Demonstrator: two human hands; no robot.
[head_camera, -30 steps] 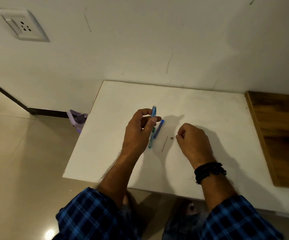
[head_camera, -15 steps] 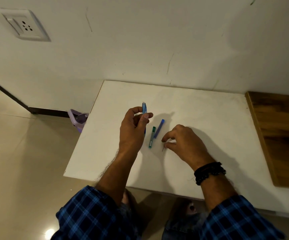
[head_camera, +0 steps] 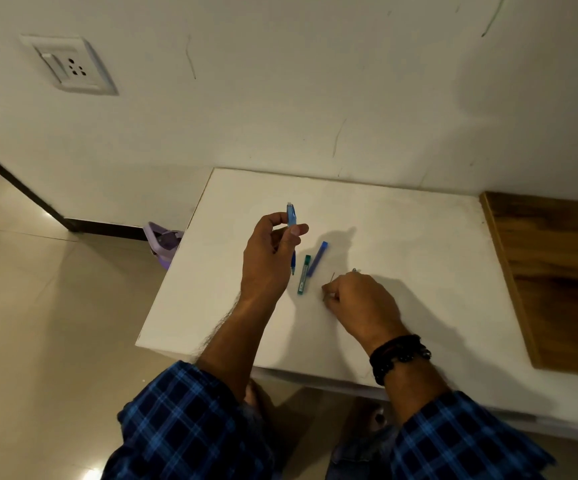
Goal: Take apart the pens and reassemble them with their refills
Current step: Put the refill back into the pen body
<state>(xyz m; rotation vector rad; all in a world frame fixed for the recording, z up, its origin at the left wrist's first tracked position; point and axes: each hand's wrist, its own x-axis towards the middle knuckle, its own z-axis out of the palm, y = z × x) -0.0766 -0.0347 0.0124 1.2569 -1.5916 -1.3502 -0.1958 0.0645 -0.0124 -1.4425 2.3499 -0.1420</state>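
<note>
Fingers of the left hand [head_camera: 267,265] clamp the blue pen [head_camera: 291,220] upright left of the green tube [head_camera: 304,274], seemingly presenting it for loading; the right hand [head_camera: 360,303] pinches the thin refill [head_camera: 332,278] right of that tube.

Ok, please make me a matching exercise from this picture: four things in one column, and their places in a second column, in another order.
Things:
1. blue plastic pen
2. slim green plastic tube
3. thin dark refill rod
4. brown wooden board

Places:
A. lying free on the white table
B. beside the table's right end
C. gripped in the left hand, above the table
D. pinched by the right hand, down at the table

Pairs: 1-C, 2-A, 3-D, 4-B.
</note>
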